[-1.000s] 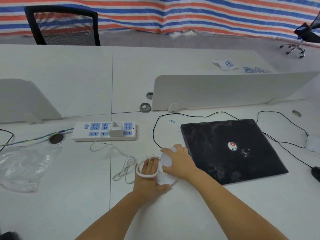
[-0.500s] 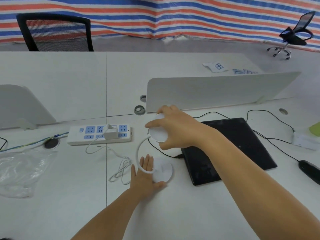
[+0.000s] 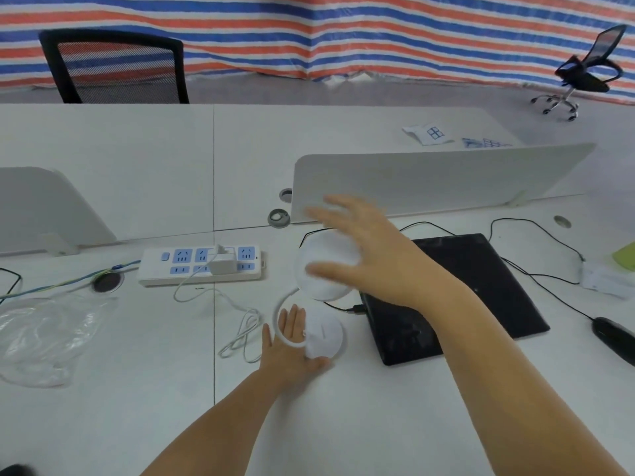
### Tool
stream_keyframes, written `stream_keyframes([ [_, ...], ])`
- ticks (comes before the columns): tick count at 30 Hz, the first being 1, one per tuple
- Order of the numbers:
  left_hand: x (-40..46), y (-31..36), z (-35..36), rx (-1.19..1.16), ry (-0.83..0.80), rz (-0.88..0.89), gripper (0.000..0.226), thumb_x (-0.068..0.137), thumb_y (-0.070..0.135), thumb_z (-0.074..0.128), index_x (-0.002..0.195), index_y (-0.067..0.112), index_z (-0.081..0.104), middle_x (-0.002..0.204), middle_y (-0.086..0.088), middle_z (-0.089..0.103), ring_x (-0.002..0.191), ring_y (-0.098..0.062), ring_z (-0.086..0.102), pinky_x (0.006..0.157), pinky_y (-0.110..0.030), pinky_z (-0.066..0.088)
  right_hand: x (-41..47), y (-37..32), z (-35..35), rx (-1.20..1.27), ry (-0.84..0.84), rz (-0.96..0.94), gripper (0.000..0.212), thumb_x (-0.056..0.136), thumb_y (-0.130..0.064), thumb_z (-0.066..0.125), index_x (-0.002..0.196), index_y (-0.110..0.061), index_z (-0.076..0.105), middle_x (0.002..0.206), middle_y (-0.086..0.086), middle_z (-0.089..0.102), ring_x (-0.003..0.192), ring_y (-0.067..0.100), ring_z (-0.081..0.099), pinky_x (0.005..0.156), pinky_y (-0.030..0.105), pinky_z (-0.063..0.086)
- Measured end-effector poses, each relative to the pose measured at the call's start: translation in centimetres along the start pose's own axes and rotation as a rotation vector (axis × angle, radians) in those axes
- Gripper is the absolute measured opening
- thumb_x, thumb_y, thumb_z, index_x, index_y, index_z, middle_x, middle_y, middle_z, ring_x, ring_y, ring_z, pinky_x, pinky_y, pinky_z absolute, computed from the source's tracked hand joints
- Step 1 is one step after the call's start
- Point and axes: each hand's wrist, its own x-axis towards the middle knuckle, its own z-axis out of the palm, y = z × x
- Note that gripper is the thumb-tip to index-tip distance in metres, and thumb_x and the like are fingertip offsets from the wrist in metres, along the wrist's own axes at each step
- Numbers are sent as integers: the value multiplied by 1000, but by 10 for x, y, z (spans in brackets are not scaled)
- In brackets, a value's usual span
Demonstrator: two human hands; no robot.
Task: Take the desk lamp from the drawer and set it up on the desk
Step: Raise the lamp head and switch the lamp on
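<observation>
The white desk lamp stands on the desk in front of me. Its round base lies flat, its thin neck curves up on the left, and its round head hangs raised above the base. My left hand presses flat on the base's left side, fingers inside the neck's loop and thumb along the near rim. My right hand is blurred, fingers spread wide over the head's right side, not closed around it.
A white power strip with a plugged charger lies to the left, its white cable coiled beside the base. A black laptop sits right of the lamp, with black cables and a mouse. A plastic bag lies far left. A white divider stands behind.
My right hand lifted the lamp head up from the base, bending the neck upright, and its fingers have now spread apart. My left hand stayed on the base.
</observation>
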Motion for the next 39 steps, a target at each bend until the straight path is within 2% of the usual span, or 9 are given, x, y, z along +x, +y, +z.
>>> stream_keyframes([
  [2,1,-2,2,-2,-3,9,151,23,99,-8,148,16,-18,159,1,-19,147,-19,-18,117,-49,-9,-17,9,6,440,279,206,46,90,-46,55,134,-39,46,130,-20,52,116,-5,51,95,14,44],
  [4,2,-1,1,-12,2,1,148,27,100,0,148,16,-18,159,1,-18,147,-19,-17,118,-49,-9,-31,14,24,651,383,404,32,96,-42,45,125,-34,54,106,-17,63,86,1,65,70,20,52],
  [9,5,-1,6,74,-18,-28,120,55,86,16,150,20,-16,160,2,-18,147,-19,-16,117,-50,-8,-33,-2,71,744,347,470,34,96,-44,38,88,-17,58,76,7,67,45,2,52,46,10,40],
  [11,6,-4,9,92,-25,-30,114,62,86,21,150,23,-15,159,4,-19,147,-19,-17,117,-51,-9,-27,-7,76,739,361,468,34,96,-43,40,86,-14,56,67,6,63,44,1,52,47,9,42],
  [17,7,-3,8,63,-8,-14,146,28,99,-9,150,20,-15,159,3,-19,147,-19,-18,116,-50,-11,-20,-6,82,762,469,507,25,99,-35,38,80,-25,50,61,-3,56,51,4,55,47,8,44],
  [23,8,-3,4,14,19,4,114,73,77,44,150,17,-15,160,0,-15,147,-20,-17,117,-50,-10,-10,-1,87,828,598,543,27,100,-33,37,87,-16,54,60,-1,56,50,1,55,47,7,44],
  [30,8,-2,2,-4,29,17,114,73,77,46,150,18,-14,161,1,-14,147,-20,-17,117,-49,-10,-8,2,89,809,611,488,25,100,-32,38,93,-14,54,67,1,56,56,8,52,45,8,44],
  [35,7,-4,-1,-19,9,22,114,74,76,46,149,17,-17,160,1,-18,146,-18,-19,118,-49,-10,-11,6,85,908,512,502,28,100,-36,36,91,-18,54,61,3,58,43,6,50,40,13,40],
  [39,-1,-4,-9,-12,49,62,124,60,85,34,149,14,-14,160,-1,-14,147,-18,-14,119,-45,-9,-33,23,85,904,483,547,32,102,-38,27,95,-27,57,56,2,60,45,10,52,43,18,44],
])
